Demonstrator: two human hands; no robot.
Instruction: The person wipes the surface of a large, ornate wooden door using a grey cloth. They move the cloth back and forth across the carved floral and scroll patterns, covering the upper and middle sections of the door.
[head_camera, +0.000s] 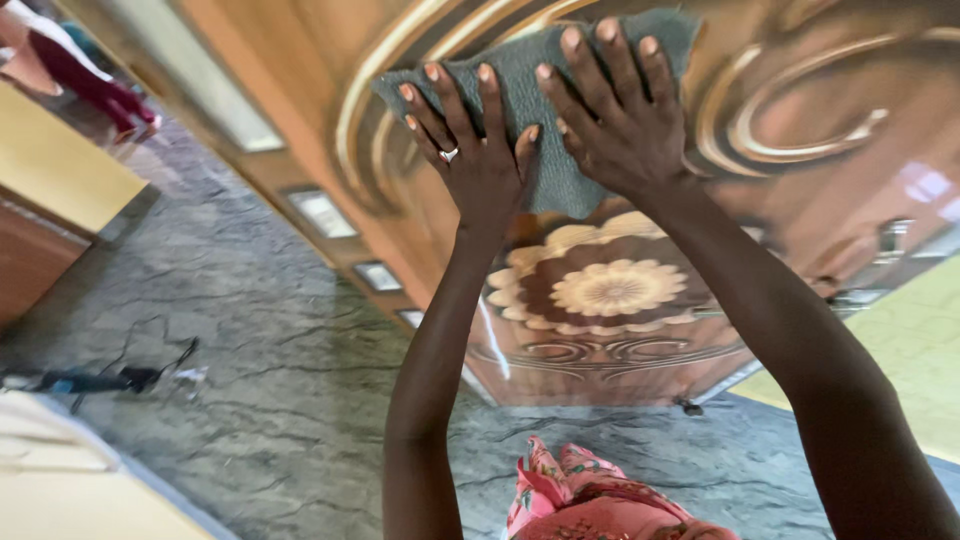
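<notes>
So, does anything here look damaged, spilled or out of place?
Nothing looks damaged or spilled. Both hands, left hand and right hand, press a grey cloth flat on the carved wooden door. A dark cable lies loose on the floor.

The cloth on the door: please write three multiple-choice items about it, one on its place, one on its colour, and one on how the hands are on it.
1. Where is the cloth?
A. on the floor
B. flat against the carved door
C. on a table

2. What colour is the cloth?
A. grey-green
B. red
C. white

3. How do the left hand and right hand meet it?
A. both pressed flat, fingers spread
B. only one touches
C. both closed in fists

Answers: 1 B, the cloth lies on the wood above the flower carving. 2 A, it is a dull grey-green. 3 A, both palms lie on it with open fingers.
</notes>
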